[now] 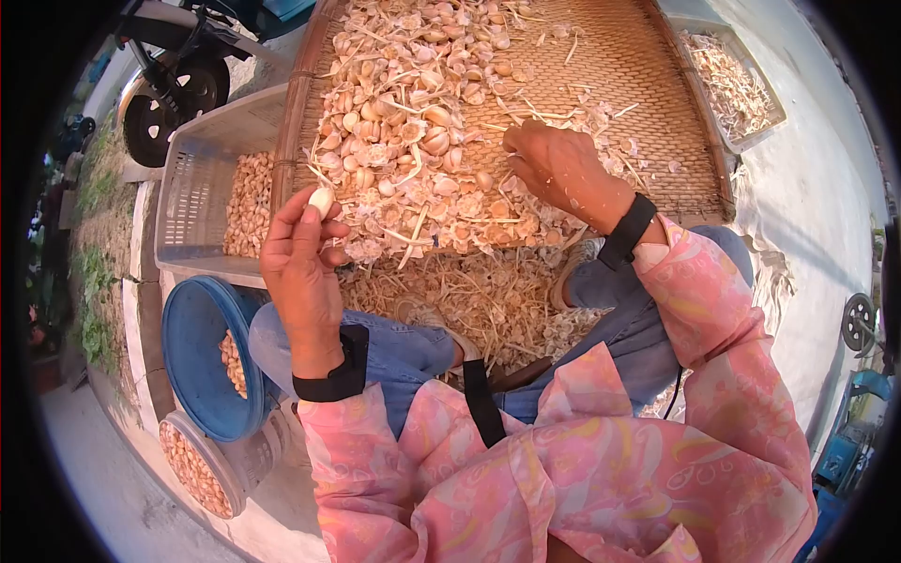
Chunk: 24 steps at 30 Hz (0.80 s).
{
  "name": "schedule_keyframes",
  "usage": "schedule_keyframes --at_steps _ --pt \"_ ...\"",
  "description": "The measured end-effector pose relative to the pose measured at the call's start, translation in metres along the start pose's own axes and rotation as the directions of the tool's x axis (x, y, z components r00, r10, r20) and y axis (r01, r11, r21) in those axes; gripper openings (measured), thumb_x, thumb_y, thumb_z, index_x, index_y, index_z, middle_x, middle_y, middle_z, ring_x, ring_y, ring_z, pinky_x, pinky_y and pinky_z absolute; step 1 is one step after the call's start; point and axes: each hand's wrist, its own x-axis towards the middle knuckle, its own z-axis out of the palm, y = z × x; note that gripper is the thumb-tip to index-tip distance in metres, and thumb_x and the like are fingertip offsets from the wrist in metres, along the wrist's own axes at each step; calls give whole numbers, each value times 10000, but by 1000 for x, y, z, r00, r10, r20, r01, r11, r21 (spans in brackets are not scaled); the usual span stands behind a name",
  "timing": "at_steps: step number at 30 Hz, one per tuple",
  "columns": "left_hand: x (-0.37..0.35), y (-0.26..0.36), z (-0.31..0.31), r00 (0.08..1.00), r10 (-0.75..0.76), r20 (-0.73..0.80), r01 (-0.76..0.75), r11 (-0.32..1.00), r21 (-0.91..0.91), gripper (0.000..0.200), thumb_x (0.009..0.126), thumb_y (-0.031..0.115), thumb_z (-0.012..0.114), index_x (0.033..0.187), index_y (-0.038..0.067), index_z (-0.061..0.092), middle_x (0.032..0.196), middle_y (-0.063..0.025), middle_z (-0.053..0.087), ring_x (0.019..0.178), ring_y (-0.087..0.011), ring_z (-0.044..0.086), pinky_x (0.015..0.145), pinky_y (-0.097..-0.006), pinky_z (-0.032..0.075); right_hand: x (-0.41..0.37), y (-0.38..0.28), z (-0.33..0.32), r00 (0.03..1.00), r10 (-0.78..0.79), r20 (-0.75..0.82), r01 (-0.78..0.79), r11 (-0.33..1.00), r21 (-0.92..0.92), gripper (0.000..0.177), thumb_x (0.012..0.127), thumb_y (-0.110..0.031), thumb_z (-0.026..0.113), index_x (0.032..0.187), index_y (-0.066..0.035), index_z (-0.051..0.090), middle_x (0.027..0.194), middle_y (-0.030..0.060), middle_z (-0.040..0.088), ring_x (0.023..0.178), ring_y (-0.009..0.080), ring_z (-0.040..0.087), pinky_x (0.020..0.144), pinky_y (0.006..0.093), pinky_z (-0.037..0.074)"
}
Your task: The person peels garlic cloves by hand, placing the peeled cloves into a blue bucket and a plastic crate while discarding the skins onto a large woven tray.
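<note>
My left hand [305, 263] is raised at the near left edge of the woven tray [610, 47], with a pale peeled garlic clove [321, 203] pinched between thumb and fingers. Over the right part of the tray is my right hand [568, 174], palm down, its fingers curled together beside dry garlic stems [554, 114]. Whatever those fingers hold, if anything, is hidden. A thick heap of garlic cloves [436, 141], mixed with papery skins and stalks, covers the tray's left and middle.
To the left stand a grey plastic crate [221, 131] of cloves, a blue bucket [169, 361] and a white bucket [253, 469] with cloves. A bin of skins [774, 103] stands at right. Skins and stalks [507, 291] lie between my feet. A wheel [150, 127] is upper left.
</note>
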Motion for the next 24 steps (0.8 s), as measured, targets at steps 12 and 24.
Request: schedule_keyframes --at_steps 12,24 --pt "32 -45 55 957 -95 274 -73 837 543 250 874 144 555 1079 5 588 908 -79 642 732 -143 610 599 -255 461 21 -10 20 987 16 157 -94 858 505 233 793 -71 593 1005 -22 510 805 117 562 749 257 591 655 349 487" --pt "55 -64 122 878 0 479 -478 81 875 122 706 30 575 811 -34 580 806 -240 576 720 -390 604 622 -443 496 -21 -108 -142 308 -946 -98 -936 -320 145 89 829 -14 595 768 50 583 675 102 559 583 141 538 475 247 423"
